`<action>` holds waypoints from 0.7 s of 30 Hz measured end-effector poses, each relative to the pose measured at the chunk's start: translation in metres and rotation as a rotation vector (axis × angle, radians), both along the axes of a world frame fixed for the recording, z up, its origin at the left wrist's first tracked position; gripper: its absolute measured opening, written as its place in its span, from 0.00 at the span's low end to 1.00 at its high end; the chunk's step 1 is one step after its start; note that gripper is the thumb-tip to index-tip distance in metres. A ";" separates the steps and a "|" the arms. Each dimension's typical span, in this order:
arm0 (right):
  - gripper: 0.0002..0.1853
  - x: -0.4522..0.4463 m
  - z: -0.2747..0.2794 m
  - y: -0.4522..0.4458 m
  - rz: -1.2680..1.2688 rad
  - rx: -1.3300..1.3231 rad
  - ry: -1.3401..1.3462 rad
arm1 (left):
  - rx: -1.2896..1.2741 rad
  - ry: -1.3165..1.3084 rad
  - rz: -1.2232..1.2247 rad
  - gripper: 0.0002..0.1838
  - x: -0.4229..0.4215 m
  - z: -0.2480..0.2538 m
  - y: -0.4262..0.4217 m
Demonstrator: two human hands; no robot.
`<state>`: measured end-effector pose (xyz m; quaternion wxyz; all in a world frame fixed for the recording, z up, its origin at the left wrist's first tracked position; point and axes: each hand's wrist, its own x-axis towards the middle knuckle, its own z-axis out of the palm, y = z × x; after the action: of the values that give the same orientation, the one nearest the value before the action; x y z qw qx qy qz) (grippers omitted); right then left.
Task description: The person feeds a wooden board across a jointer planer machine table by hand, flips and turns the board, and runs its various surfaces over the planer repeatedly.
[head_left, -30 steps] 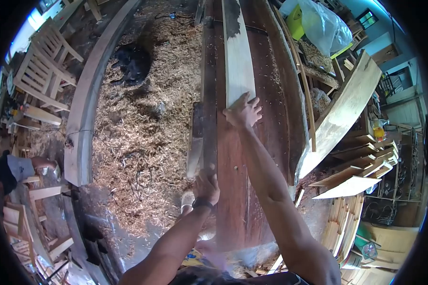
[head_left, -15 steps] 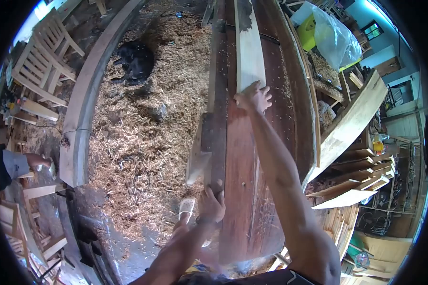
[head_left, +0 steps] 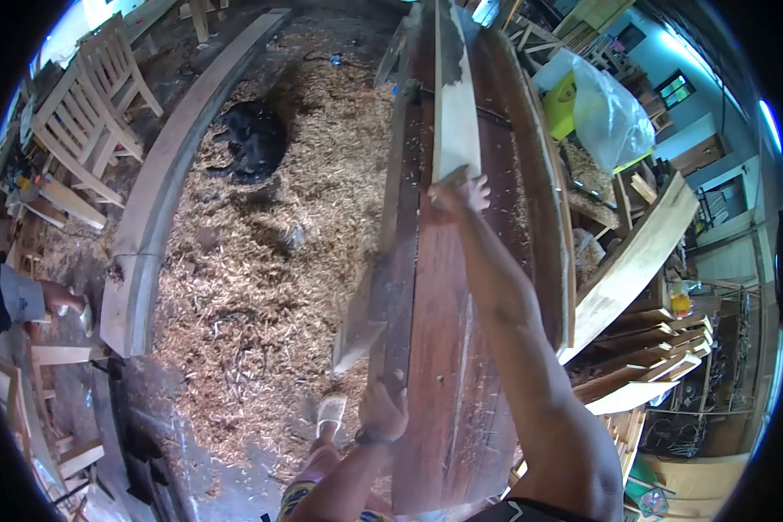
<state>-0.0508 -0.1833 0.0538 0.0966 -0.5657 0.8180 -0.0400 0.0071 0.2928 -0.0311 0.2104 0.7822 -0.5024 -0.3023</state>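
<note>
My right hand (head_left: pixel 461 190) is closed over the near end of a long pale plank (head_left: pixel 458 130), its fingers lying across the right edge. That plank lies lengthwise on a reddish-brown wooden bench top (head_left: pixel 444 348) and has a dark patch near its far end. Lower down, my left hand (head_left: pixel 381 413) is curled at the near end of a dark wooden beam (head_left: pixel 398 287) along the bench's left side. Its fingertips are partly hidden. A paler wooden block (head_left: pixel 357 346) juts out to the left of the beam, slightly blurred.
Wood shavings (head_left: pixel 261 296) cover the floor on the left, where a black dog (head_left: pixel 250 143) lies curled. A long thick beam (head_left: pixel 143 235) runs beyond them, near wooden chairs (head_left: pixel 83 122) and a seated person's leg (head_left: pixel 56 296). Stacked boards (head_left: pixel 644 357) stand on the right.
The view has tilted and shifted, so the bench and floor sit lower in it. Both hands keep nearly the same places on the wood.
</note>
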 end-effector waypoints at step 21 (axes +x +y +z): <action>0.72 -0.114 -0.005 0.564 0.125 0.002 -0.381 | -0.145 0.223 -0.184 0.46 0.011 0.082 -0.051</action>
<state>-0.1653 0.3810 0.0483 0.2526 -0.5973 0.7484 -0.1392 0.0183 0.2419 0.0507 0.2921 0.6773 -0.5660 -0.3682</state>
